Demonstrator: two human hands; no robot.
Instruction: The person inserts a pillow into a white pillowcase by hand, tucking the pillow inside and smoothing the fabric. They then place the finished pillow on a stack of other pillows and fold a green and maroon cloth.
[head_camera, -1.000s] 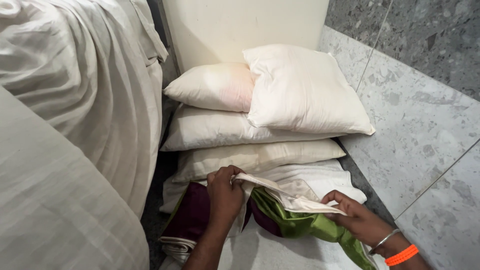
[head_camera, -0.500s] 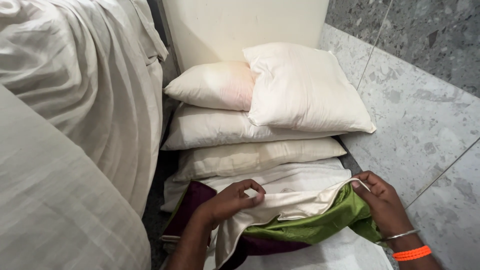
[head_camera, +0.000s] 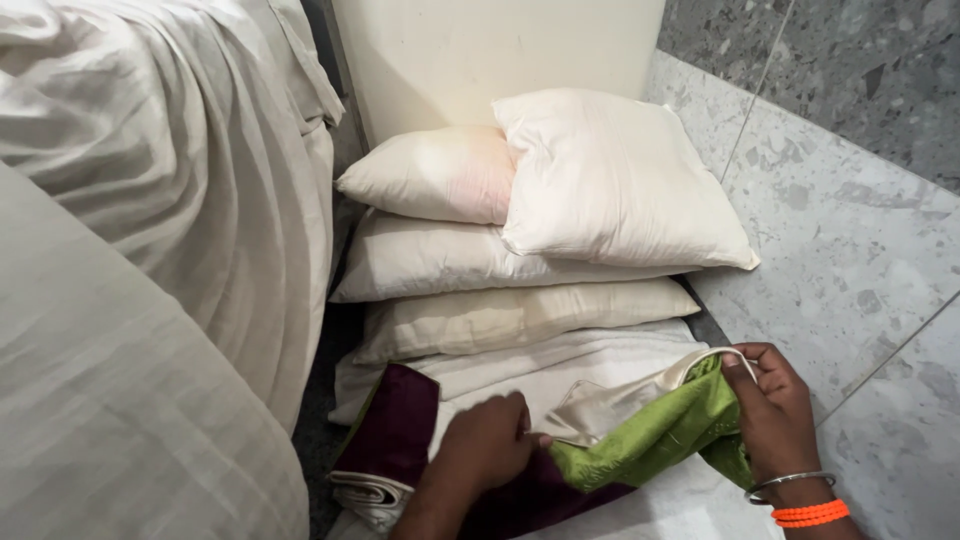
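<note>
A green pillow cover (head_camera: 655, 437) with a cream satin lining lies across the bottom of a pillow stack on the floor. My right hand (head_camera: 775, 415) pinches its white-edged opening at the right end. My left hand (head_camera: 487, 447) presses down on the cream lining near the middle, fingers curled on the cloth. A dark maroon cover (head_camera: 395, 435) lies folded under and to the left of my left hand. A white pillow (head_camera: 560, 370) sits beneath both covers.
Several cream and white pillows (head_camera: 610, 180) are piled against a cream wall panel. A bed with a rumpled off-white sheet (head_camera: 170, 200) fills the left side. Grey speckled floor tiles (head_camera: 850, 250) run along the right.
My right hand has drawn the green cover's opening out to the right and upward. My left hand has slid down the cream lining toward me, flattening the cloth.
</note>
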